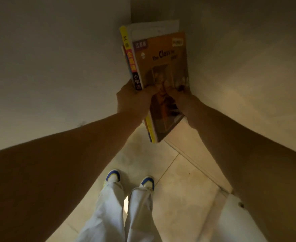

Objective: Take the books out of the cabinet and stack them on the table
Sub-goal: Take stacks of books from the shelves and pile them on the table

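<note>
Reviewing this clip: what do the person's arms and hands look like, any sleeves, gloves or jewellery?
Both forearms are bare along their whole visible length, with no sleeve edge in view. The left hand and right hand wear no gloves. No watch, bracelet or ring shows, though the dim light could hide small details.

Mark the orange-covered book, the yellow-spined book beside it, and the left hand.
orange-covered book [163, 55]: head view, on the front cover near the title.
yellow-spined book [130, 58]: head view, on the spine's red band.
left hand [132, 100]: head view, on the back of the hand gripping the books.
</note>
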